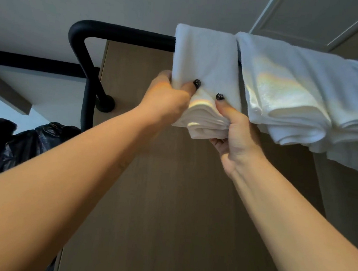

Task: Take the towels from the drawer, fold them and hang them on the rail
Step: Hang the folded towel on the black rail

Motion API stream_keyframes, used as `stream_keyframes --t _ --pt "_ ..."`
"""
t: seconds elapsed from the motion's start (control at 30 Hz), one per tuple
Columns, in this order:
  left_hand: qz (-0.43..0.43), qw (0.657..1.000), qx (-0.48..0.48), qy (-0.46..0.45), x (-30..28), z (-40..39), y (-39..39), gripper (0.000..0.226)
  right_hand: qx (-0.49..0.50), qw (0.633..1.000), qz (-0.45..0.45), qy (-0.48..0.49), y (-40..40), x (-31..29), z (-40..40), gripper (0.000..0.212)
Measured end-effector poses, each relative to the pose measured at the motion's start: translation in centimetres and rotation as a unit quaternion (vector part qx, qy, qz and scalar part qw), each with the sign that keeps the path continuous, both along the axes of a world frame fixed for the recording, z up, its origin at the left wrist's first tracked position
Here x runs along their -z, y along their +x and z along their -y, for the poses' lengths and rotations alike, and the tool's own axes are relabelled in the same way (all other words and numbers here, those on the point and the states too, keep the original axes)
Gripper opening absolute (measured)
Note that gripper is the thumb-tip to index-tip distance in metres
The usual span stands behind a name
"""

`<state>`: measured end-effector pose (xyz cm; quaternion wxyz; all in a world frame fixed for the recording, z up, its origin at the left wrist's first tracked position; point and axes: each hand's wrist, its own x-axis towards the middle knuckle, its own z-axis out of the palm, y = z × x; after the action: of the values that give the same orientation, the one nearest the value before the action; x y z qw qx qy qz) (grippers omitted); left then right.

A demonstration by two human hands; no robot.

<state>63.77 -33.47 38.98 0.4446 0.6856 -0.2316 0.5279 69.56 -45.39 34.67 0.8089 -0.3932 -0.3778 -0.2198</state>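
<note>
The black rail (pixel 126 33) runs behind the hanging cloth, and the right-hand towels (pixel 304 99) are cut off at the frame edge. Both arms reach upward: the left hand (pixel 168 99) and right hand (pixel 237 134) each pinch the lower folded edge of the small white towel (pixel 205 57), thumbs in front, fingers hidden behind. It is soft, layered, and draped over the round matte rail, just beside the other towels.
</note>
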Motion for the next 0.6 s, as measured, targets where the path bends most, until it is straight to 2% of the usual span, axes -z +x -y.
stream_keyframes --t 0.07,0.13,0.23,0.3,0.4,0.6 --pt "-0.024 1.0 0.015 -0.013 0.4 -0.1 -0.4 0.037 -0.002 1.0 -0.014 0.013 -0.3 0.2 0.0 0.035" --pt "-0.072 0.996 0.052 -0.019 0.9 -0.2 -0.7 0.044 -0.008 0.999 -0.025 0.02 -0.6 0.5 0.3 0.029" --pt "-0.117 0.986 0.115 -0.008 2.0 -0.1 -0.6 0.036 -0.009 0.999 -0.028 0.017 -0.8 1.1 1.0 0.015" --pt "-0.11 0.984 0.14 -0.025 2.5 0.0 -0.4 0.025 -0.009 1.0 -0.016 0.005 -1.0 1.2 1.5 0.006" --pt "-0.091 0.985 0.145 -0.034 2.7 0.1 -0.2 0.016 0.005 1.0 -0.002 -0.008 -1.5 1.3 1.7 0.012" --pt "-0.11 0.983 0.145 -0.037 3.4 -0.6 -1.0 0.023 0.017 0.998 -0.004 -0.062 -1.8 2.5 1.8 0.016"
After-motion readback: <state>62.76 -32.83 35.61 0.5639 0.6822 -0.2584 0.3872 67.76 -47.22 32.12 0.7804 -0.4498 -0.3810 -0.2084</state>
